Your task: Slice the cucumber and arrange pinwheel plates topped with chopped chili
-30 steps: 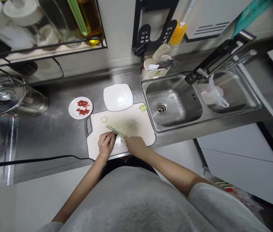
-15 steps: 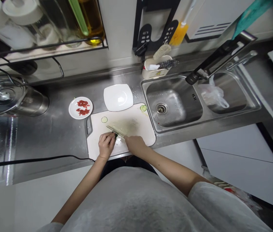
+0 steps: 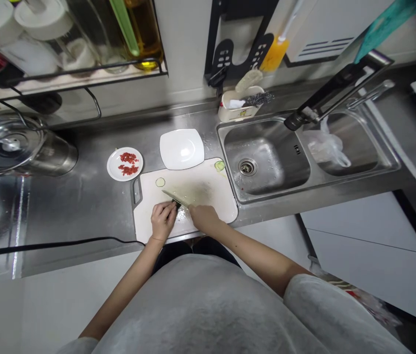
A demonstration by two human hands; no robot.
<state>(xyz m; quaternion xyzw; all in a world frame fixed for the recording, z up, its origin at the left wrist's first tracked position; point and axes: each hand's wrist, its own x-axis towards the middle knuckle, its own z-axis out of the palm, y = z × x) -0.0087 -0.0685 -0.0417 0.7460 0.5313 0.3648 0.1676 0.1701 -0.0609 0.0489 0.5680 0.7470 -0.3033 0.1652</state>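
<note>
My left hand (image 3: 162,221) is closed, fingertips curled over a dark green piece of cucumber (image 3: 177,203) on the white cutting board (image 3: 142,220). Most of that piece is hidden by the fingers and the blade. The handle of a knife (image 3: 172,195) is in my right hand (image 3: 204,219), its blade slanting up and left along the cucumber, close to my left fingertips. One round cucumber slice (image 3: 160,182) lies flat beyond the knife tip. A few more slices (image 3: 219,166) sit at the board's far right corner. Wet spots shine near the blade.
Behind the board stands a white square plate (image 3: 181,147); left of it, a round plate (image 3: 111,167) carries chopped red bits. A steel double sink (image 3: 266,184) adjoins the board's right side. A black cord (image 3: 64,242) runs along the counter to the board. A steel pot (image 3: 55,155) stands left.
The whole view has shifted slightly. The knife blade looks turned a little, showing more of its flat side. Both hands keep nearly the same place and grip.
</note>
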